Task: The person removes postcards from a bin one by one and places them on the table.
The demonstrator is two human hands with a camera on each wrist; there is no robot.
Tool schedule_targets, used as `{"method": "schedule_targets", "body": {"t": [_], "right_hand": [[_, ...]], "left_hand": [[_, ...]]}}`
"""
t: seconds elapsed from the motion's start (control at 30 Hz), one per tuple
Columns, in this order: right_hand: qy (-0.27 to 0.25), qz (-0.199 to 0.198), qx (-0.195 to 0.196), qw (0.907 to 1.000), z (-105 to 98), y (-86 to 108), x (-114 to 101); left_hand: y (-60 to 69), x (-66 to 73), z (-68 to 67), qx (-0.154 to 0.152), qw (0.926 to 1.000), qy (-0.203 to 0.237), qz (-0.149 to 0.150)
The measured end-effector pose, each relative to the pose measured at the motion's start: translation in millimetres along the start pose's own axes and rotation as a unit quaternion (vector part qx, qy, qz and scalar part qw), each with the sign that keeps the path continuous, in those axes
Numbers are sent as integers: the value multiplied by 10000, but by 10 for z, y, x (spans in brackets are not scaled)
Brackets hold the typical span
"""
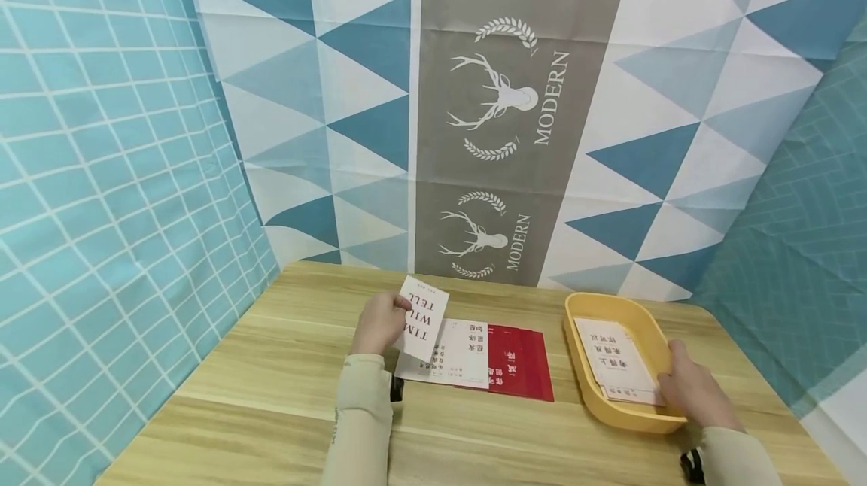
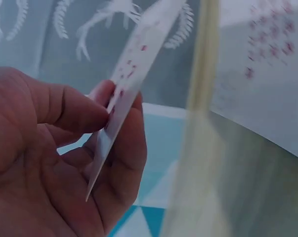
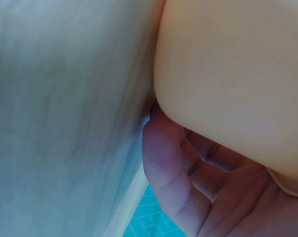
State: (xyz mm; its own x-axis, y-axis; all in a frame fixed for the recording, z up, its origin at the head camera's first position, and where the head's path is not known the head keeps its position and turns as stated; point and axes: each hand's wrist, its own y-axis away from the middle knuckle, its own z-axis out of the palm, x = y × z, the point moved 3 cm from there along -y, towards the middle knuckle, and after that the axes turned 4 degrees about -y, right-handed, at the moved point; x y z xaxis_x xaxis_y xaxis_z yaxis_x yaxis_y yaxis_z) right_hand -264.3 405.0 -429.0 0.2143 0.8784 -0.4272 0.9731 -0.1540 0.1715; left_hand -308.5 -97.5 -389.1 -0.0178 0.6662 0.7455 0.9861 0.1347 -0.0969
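My left hand (image 1: 376,324) pinches a white card (image 1: 428,311) with large dark red lettering, held tilted above other cards. In the left wrist view the thumb (image 2: 84,111) presses one face of this card (image 2: 131,74), with fingers behind it. Under it, white cards (image 1: 467,356) with red characters lie on the table, overlapping red cards (image 1: 524,366). My right hand (image 1: 698,388) grips the near right side of a yellow tray (image 1: 626,418), which contains white printed cards (image 1: 612,358). The right wrist view shows curled fingers (image 3: 161,153) against the tray's outer wall (image 3: 233,74).
The wood-grain table (image 1: 284,373) reaches back to a patterned cloth (image 1: 494,170) with deer heads and triangles. A blue tile-patterned cloth (image 1: 115,170) hangs on the left, and a teal one (image 1: 799,245) on the right.
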Motion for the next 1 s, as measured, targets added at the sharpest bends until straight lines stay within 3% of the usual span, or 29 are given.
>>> {"method": "schedule_targets", "body": {"t": [0.23, 0.4, 0.53, 0.77, 0.87, 1.0], "right_hand": [[48, -53, 53, 10000, 16, -9, 39], [18, -22, 91, 10000, 5, -17, 39], [-77, -76, 26, 9999, 29, -28, 33], [91, -196, 112, 9997, 10, -28, 32], [50, -225, 111, 9997, -13, -23, 14], [22, -146, 75, 9999, -15, -20, 3]], "left_hand": [[-33, -244, 134, -288, 9993, -201, -147], [-20, -320, 107, -405, 9988, -259, -121], [22, -312, -5, -339, 9980, -493, -197], [45, -156, -84, -348, 9962, -729, 314], [32, -168, -96, -317, 9963, -713, 366], [1, -224, -83, -501, 9957, -650, 423]]}}
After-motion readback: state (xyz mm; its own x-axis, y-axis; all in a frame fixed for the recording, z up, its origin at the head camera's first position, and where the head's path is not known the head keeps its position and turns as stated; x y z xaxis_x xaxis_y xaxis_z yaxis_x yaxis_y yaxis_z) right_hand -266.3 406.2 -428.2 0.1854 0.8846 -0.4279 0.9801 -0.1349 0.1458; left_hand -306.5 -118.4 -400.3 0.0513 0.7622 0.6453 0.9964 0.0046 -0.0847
